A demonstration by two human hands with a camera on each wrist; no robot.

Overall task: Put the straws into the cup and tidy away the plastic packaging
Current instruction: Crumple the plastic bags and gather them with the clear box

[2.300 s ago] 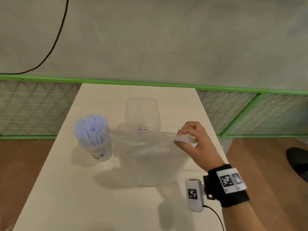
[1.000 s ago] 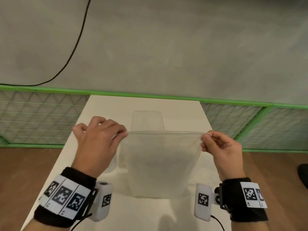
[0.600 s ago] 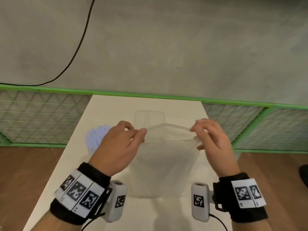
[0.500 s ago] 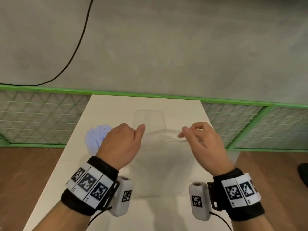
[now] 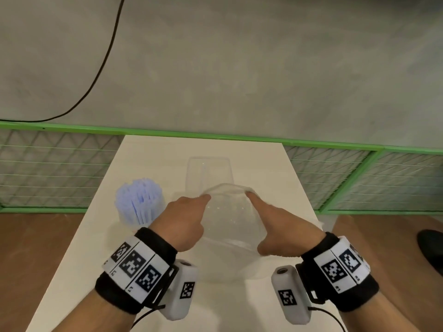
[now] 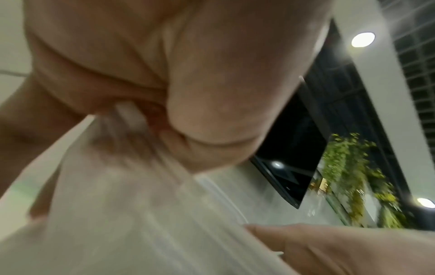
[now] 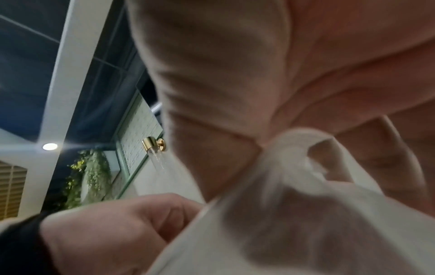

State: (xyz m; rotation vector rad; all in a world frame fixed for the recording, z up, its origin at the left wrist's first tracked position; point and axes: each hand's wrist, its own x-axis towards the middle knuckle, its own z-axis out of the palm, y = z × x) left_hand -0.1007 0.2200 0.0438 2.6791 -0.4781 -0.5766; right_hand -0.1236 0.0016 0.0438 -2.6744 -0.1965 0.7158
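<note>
A cup (image 5: 141, 219) full of pale blue straws (image 5: 139, 200) stands on the left of the white table (image 5: 275, 168). Both hands hold the empty clear plastic bag (image 5: 230, 219) over the table's middle. My left hand (image 5: 202, 201) pinches the bag's top left edge between thumb and curled fingers. My right hand (image 5: 251, 198) pinches the top right edge. The top edge bows up between them. In the left wrist view the bag (image 6: 141, 214) runs out from under the thumb. In the right wrist view the bag (image 7: 306, 223) bunches at the pinch, with the left hand (image 7: 105, 232) below.
A clear empty plastic container (image 5: 208, 173) stands just behind the bag. A green-framed mesh fence (image 5: 359, 178) runs behind the table under a grey wall with a black cable (image 5: 105, 56). Brown floor lies on both sides, with a dark shoe (image 5: 431, 252) at the right.
The left hand came in and took the bag's left edge. Both hands then moved together and lower, so the stretched top edge now bows up between them.
</note>
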